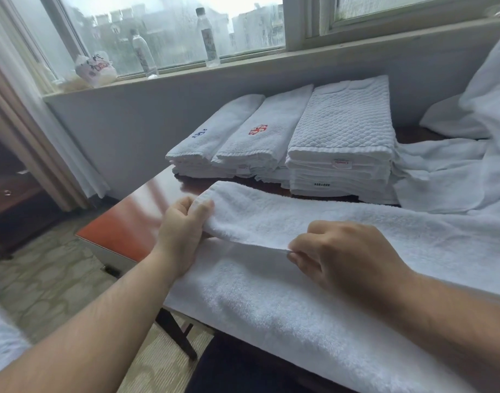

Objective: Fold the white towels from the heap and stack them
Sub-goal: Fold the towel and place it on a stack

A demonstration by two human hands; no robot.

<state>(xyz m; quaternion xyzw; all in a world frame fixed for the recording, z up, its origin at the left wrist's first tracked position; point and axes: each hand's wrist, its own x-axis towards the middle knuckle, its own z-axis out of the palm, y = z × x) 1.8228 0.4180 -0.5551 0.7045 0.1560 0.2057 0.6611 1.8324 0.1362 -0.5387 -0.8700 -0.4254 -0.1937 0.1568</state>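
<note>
Towel, frame centre, on worktop: left grip clutching corner, right grip pinching edge. Stacks upper centre.

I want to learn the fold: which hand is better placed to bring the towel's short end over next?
Probably the left hand: it grips the towel at its short end, while the right hand pinches the long edge midway.
</note>
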